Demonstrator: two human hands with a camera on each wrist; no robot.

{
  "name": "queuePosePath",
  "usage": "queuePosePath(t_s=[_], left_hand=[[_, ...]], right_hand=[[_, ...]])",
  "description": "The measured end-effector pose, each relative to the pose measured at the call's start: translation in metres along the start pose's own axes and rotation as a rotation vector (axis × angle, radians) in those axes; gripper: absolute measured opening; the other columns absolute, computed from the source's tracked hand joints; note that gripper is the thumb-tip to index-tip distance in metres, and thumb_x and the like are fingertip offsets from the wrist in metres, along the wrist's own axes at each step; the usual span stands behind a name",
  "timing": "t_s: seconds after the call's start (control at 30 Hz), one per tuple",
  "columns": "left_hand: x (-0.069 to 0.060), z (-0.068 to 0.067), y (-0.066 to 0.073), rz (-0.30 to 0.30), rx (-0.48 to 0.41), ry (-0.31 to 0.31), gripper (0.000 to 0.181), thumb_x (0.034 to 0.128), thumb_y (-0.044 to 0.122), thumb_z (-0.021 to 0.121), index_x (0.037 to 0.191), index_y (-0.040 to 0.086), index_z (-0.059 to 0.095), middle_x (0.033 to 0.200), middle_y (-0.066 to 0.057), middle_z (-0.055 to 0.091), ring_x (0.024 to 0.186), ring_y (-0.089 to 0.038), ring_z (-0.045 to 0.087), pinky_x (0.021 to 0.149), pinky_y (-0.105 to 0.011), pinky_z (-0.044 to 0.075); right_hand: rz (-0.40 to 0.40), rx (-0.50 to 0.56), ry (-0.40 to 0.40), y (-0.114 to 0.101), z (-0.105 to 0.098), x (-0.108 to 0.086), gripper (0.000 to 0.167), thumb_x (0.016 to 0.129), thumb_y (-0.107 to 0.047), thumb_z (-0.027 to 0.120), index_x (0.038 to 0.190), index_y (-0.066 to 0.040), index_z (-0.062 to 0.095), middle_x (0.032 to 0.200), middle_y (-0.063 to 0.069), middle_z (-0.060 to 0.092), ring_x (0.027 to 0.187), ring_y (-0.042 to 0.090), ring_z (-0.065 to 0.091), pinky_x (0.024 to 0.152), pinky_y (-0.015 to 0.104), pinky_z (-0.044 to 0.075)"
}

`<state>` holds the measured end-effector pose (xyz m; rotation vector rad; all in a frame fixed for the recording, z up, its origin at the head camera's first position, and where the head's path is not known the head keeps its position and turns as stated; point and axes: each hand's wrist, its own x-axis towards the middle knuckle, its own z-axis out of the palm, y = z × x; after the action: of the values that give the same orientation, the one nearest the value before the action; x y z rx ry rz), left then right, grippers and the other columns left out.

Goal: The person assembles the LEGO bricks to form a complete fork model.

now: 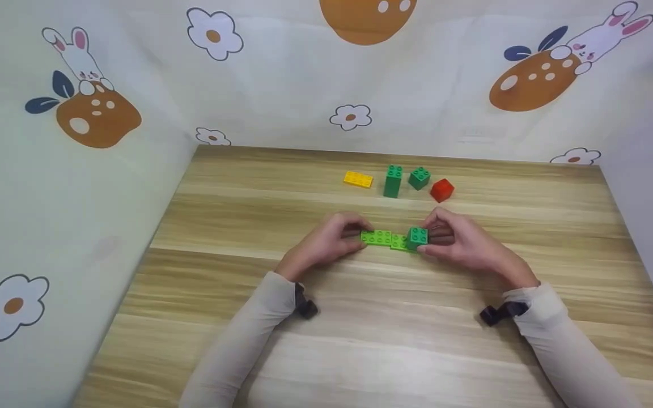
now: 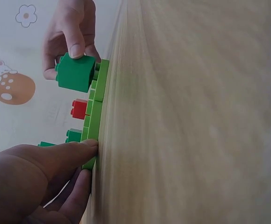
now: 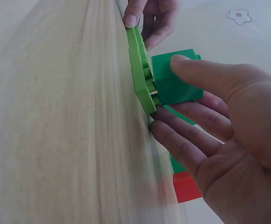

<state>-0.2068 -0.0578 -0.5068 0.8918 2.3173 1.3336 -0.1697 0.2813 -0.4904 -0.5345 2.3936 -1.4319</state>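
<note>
Two light green flat bricks (image 1: 376, 237) lie end to end on the table, studs up. My left hand (image 1: 340, 238) pinches the left end of this row between thumb and fingers. A dark green cube-shaped brick (image 1: 418, 238) is pinched in my right hand (image 1: 462, 241) over the right flat brick (image 1: 398, 242). In the left wrist view the dark green brick (image 2: 75, 73) stands just above the studs of the light green brick (image 2: 98, 84). The right wrist view shows the thumb on the side of the dark green brick (image 3: 177, 77), with a few fingers near the table.
Behind the hands lie a yellow flat brick (image 1: 358, 179), a tall dark green brick or stack (image 1: 393, 181), another dark green brick (image 1: 419, 178) and a red brick (image 1: 442, 190). A patterned cloth wall (image 1: 281, 85) rises at the table's (image 1: 236, 187) back edge.
</note>
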Motion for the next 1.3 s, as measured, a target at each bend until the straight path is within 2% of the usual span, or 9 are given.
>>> queuePosePath(t_s=[0.53, 0.7, 0.93, 1.13, 1.3], left_hand=[[-0.0001, -0.0032, -0.0015, -0.030, -0.007, -0.012, 0.033, 0.0958, 0.003, 0.079, 0.129, 0.009, 0.076, 0.133, -0.006, 0.076, 0.134, -0.020, 0.068, 0.121, -0.037, 0.051], [0.0001, -0.0042, -0.0024, -0.049, -0.014, -0.017, 0.035, 0.0956, 0.004, 0.079, 0.129, 0.011, 0.076, 0.133, -0.005, 0.076, 0.133, -0.018, 0.069, 0.120, -0.035, 0.052], [0.0021, -0.0031, -0.0039, -0.035, -0.065, -0.027, 0.036, 0.0941, -0.002, 0.077, 0.129, 0.004, 0.075, 0.133, -0.011, 0.075, 0.133, -0.022, 0.069, 0.118, -0.033, 0.053], [0.0011, -0.0031, -0.0029, -0.042, -0.061, -0.030, 0.036, 0.0942, -0.002, 0.077, 0.130, 0.005, 0.075, 0.134, -0.010, 0.075, 0.134, -0.022, 0.069, 0.119, -0.035, 0.053], [0.0007, -0.0029, -0.0027, -0.047, -0.022, -0.028, 0.036, 0.0950, 0.001, 0.078, 0.130, 0.007, 0.075, 0.134, -0.008, 0.075, 0.134, -0.020, 0.068, 0.120, -0.034, 0.052]], right_hand=[[0.032, -0.071, 0.007, -0.0043, 0.0013, 0.0007, 0.040, 0.093, -0.018, 0.087, 0.124, -0.012, 0.062, 0.132, 0.009, 0.076, 0.125, 0.029, 0.074, 0.106, 0.044, 0.062], [0.024, -0.069, 0.010, -0.0047, 0.0005, 0.0010, 0.041, 0.092, -0.018, 0.088, 0.124, -0.015, 0.063, 0.130, 0.006, 0.076, 0.125, 0.028, 0.074, 0.105, 0.042, 0.062], [-0.021, -0.073, 0.008, -0.0014, -0.0012, 0.0007, 0.044, 0.089, -0.015, 0.091, 0.123, -0.011, 0.063, 0.126, 0.008, 0.077, 0.123, 0.028, 0.075, 0.106, 0.043, 0.062], [-0.016, -0.091, 0.014, -0.0008, 0.0004, 0.0017, 0.043, 0.090, -0.019, 0.091, 0.122, -0.011, 0.064, 0.125, 0.006, 0.077, 0.124, 0.027, 0.074, 0.108, 0.047, 0.061], [-0.034, -0.125, 0.035, -0.0004, 0.0016, 0.0013, 0.040, 0.091, -0.021, 0.090, 0.121, -0.014, 0.065, 0.123, 0.003, 0.077, 0.123, 0.023, 0.074, 0.110, 0.048, 0.059]])
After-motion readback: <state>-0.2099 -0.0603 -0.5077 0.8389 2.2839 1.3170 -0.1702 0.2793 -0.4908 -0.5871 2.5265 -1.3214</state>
